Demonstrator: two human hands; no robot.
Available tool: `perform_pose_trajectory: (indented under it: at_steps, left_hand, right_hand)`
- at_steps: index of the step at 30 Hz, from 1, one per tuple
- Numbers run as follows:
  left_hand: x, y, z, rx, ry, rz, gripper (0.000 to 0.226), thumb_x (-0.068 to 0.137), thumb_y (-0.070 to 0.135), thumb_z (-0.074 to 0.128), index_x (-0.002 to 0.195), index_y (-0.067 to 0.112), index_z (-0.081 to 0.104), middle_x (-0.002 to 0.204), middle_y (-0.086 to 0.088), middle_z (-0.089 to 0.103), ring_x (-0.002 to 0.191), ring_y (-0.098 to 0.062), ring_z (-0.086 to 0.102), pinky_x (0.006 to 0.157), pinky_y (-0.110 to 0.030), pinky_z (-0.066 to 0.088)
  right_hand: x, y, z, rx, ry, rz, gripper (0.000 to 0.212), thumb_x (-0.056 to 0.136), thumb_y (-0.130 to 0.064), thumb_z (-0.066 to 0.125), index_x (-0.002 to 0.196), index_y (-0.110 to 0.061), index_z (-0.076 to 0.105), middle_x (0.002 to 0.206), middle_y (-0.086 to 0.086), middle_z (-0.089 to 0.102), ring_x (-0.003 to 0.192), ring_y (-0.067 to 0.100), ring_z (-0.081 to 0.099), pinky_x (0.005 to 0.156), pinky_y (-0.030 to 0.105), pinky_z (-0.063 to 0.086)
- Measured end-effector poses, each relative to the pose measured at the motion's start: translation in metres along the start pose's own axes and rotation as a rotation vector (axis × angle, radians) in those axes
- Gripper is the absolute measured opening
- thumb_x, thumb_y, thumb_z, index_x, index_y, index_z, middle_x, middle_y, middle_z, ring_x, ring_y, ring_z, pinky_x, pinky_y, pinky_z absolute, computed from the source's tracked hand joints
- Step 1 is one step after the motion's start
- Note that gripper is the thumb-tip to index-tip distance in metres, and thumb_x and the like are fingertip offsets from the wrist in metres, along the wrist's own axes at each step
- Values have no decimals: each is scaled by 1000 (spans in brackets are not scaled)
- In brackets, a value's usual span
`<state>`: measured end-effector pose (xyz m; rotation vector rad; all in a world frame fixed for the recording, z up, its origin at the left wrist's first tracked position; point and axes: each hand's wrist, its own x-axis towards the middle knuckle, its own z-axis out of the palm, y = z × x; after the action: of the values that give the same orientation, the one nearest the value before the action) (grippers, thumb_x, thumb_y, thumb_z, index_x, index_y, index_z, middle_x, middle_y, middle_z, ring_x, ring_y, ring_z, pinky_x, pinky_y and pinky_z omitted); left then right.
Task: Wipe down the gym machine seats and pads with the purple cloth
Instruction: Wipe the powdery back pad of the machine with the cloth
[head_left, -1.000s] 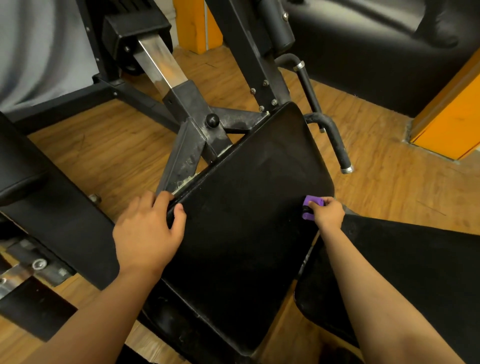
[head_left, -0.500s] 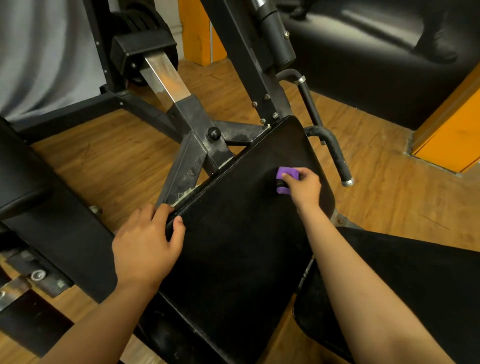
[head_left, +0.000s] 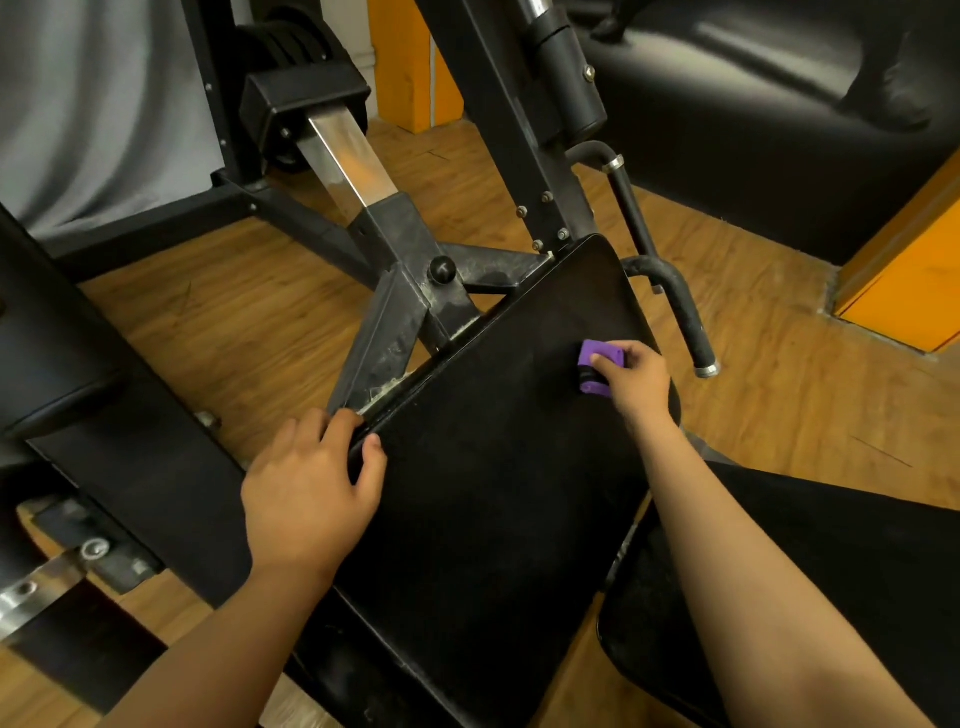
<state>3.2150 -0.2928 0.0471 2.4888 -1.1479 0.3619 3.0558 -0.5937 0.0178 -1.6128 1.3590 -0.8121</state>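
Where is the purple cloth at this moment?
In the head view it lies right of centre: the right hand holds the purple cloth against the upper part of the black pad.

The left hand (head_left: 311, 493), at centre left of the frame, grips the edge of the black pad (head_left: 493, 519), fingers curled over its rim and thumb lying on top, the bare forearm running down to the lower left corner. The right hand (head_left: 636, 382), higher and right of centre, pinches the purple cloth (head_left: 597, 364) against the pad, its bare arm stretched straight from the lower right.
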Motion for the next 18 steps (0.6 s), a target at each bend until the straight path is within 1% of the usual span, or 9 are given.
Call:
perform_pose_trajectory:
  at_steps: [1,3,5,6,9,13,16,18]
  left_hand:
    - [0,0,0,-1,1,3,39,90,40,37,97,14,65,81,-3,59,74,-23,56,51,-28,40]
    - [0,0,-1,-9,7,7,40,90,40,36,96,13,65,80,-4,58,73,-23,56,51,-28,38]
    - [0,0,-1,-12,7,5,40,90,40,36,96,13,65,80,-4,58,73,-24,56,51,-28,38]
    - [0,0,-1,-12,5,6,40,90,40,36,97,13,65,81,-5,58,74,-24,56,51,-28,38]
    - [-1,0,0,-12,7,8,40,91,39,37,98,12,66,81,-5,59,75,-25,57,52,-28,36]
    - [1,0,1,-9,11,12,39,91,39,38,97,11,65,80,-7,58,74,-27,56,52,-28,33]
    - [1,0,2,-5,24,20,40,90,40,37,97,11,65,80,-8,58,74,-28,56,53,-29,33]
    - [0,0,2,-2,32,19,39,91,39,38,97,11,64,80,-9,57,74,-29,55,53,-30,33]
  right_hand:
    - [-7,3,-4,28,-17,1,18,89,-15,66,106,-18,63,102,-1,65,85,6,64,64,16,49]
    - [-21,13,-16,110,20,45,17,89,-14,66,104,-20,63,102,0,65,87,10,67,60,17,53]
    - [-37,25,-30,194,63,113,17,89,-11,65,105,-16,64,104,3,65,87,13,68,57,17,54]
    - [-45,31,-36,197,62,140,18,89,-9,64,107,-13,64,104,4,65,86,13,67,54,15,53]
    - [-70,47,-46,160,27,203,19,88,-5,65,107,-9,64,103,8,65,81,9,65,47,11,48]
    - [-103,59,-44,112,-12,234,20,88,-2,65,108,-6,64,101,10,65,77,8,63,46,10,47]
    - [-133,65,-37,38,-32,195,16,89,-3,63,103,-10,63,98,5,63,76,2,60,47,6,44]
    - [-153,69,-29,-19,-48,169,16,89,-3,63,99,-16,63,96,0,62,79,1,59,48,5,43]
